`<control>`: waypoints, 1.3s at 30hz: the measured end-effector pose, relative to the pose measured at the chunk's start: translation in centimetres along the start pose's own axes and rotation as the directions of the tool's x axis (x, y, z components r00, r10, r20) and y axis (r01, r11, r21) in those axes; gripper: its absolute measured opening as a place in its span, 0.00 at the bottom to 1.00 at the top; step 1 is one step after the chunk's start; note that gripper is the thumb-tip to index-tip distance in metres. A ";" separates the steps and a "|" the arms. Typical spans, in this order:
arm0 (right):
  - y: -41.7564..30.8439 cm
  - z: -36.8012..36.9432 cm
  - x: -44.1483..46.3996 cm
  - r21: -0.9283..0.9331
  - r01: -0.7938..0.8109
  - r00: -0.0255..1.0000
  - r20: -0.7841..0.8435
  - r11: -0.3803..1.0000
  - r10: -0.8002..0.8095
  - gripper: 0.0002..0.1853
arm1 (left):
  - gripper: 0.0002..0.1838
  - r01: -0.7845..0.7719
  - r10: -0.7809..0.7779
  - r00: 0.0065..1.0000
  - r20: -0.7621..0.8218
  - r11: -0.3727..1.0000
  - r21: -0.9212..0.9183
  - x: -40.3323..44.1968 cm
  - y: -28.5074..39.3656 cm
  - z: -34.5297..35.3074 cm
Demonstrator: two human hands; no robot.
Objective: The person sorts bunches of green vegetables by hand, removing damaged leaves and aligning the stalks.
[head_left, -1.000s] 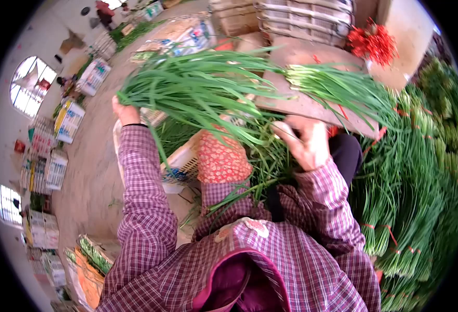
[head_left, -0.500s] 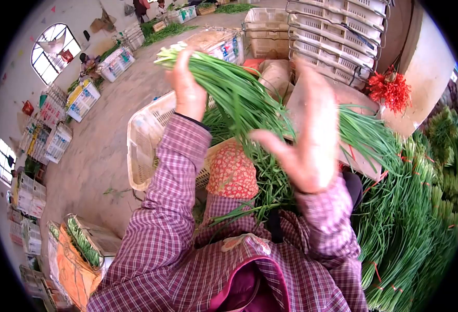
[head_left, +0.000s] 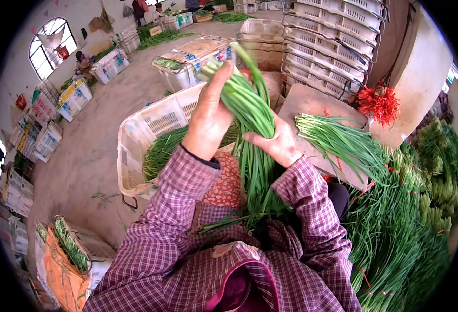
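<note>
A bunch of garlic chives [head_left: 245,104] is held up in front of me, pale ends at the top and long green leaves hanging over my lap. My left hand [head_left: 210,117] is closed round it near the pale ends. Lower down, my right hand [head_left: 278,139] grips the same bunch, thumb across the front. One thicker tuft stands out above the rest. On a board [head_left: 291,101] to the right lies another pile of chives [head_left: 338,140], its cut ends toward me.
A cream plastic crate [head_left: 130,140] holding loose chives stands before my knees. Tied chive bundles [head_left: 395,229] are heaped at right. Red ties [head_left: 379,104] hang by the wall near stacked crates [head_left: 333,47]. A box with an orange cover [head_left: 70,270] sits at lower left.
My right hand has come in from the open and closed on the bunch. My left hand has moved right and down a little with it, and the bunch now hangs more upright.
</note>
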State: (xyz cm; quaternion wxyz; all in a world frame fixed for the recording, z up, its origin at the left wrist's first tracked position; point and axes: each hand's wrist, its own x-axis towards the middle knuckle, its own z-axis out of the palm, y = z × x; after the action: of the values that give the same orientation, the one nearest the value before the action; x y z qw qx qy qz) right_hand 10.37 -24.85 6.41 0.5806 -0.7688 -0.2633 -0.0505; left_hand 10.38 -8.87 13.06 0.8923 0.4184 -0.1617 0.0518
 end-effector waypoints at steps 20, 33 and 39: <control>4.2 4.8 -9.2 0.499 -0.713 0.665 0.703 0.493 0.251 0.46 | 0.52 0.282 -0.256 0.945 0.204 0.953 -0.108 -6.3 -4.9 -5.9; -3.6 -0.4 -4.0 -0.153 0.111 0.979 -0.153 0.982 -0.135 0.20 | 0.45 0.281 -0.275 0.958 0.080 0.958 -0.063 -6.2 -5.2 -5.3; -3.8 0.3 -2.5 -0.367 0.164 0.979 -0.053 0.916 -0.197 0.19 | 0.45 0.298 -0.292 0.949 0.120 0.954 -0.031 -6.3 -4.5 -5.2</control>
State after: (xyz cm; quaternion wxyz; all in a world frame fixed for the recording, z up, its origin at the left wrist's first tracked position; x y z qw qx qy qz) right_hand 6.39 -24.72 8.59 0.4335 -0.8316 -0.2933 -0.1855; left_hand 6.78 -7.56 4.57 0.8892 0.4182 -0.1493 -0.1100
